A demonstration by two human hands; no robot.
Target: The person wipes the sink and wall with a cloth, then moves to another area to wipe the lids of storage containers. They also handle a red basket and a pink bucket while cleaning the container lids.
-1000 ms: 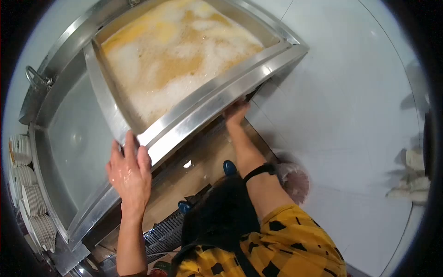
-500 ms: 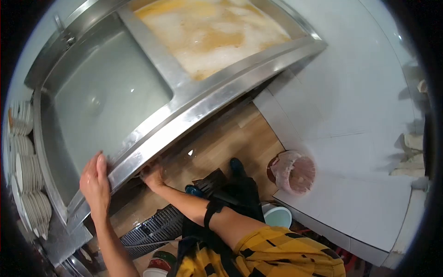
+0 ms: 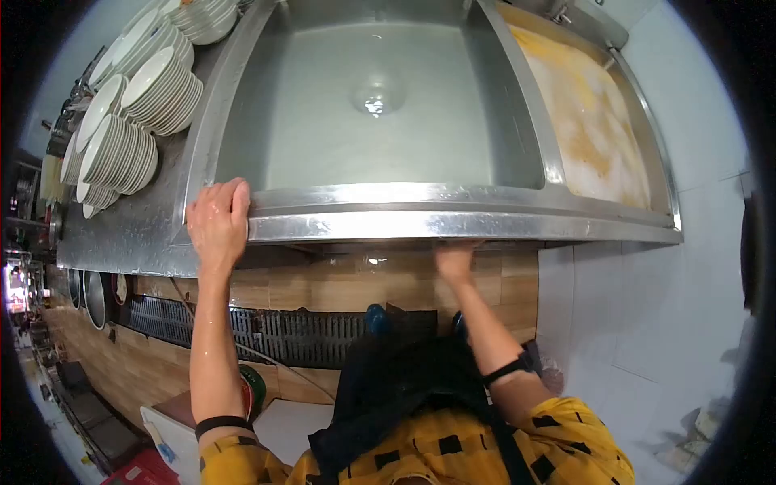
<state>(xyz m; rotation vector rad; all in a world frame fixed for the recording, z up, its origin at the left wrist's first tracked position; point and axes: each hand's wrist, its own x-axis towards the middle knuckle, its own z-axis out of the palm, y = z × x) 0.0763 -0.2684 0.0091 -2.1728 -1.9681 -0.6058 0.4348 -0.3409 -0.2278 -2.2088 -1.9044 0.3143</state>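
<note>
My left hand (image 3: 218, 222) is on the front left corner of a steel sink (image 3: 364, 225), its wet fingers curled over the rim and the thumb lying along the right side. Under the front edge reaches my right hand (image 3: 455, 260); the sink lip hides its fingers, and whatever they may touch cannot be seen. Clear water (image 3: 323, 121) fills the basin in front of me, with a round drain showing at the bottom. In the right basin, yellowish-brown liquid is covered with white foam (image 3: 594, 129).
Stacks of white plates (image 3: 121, 158) stand on the steel counter (image 3: 121, 238) to the left. A black slotted mat (image 3: 299, 335) lies on the wood-look floor (image 3: 509, 299). White tiled wall (image 3: 622, 299) bounds the right side. A hose (image 3: 275, 360) crosses the floor near my feet.
My view has swung left and levelled, bringing the plate stacks and counter further into sight. Both hands stay at the sink's front edge, the right one still reaching beneath it.
</note>
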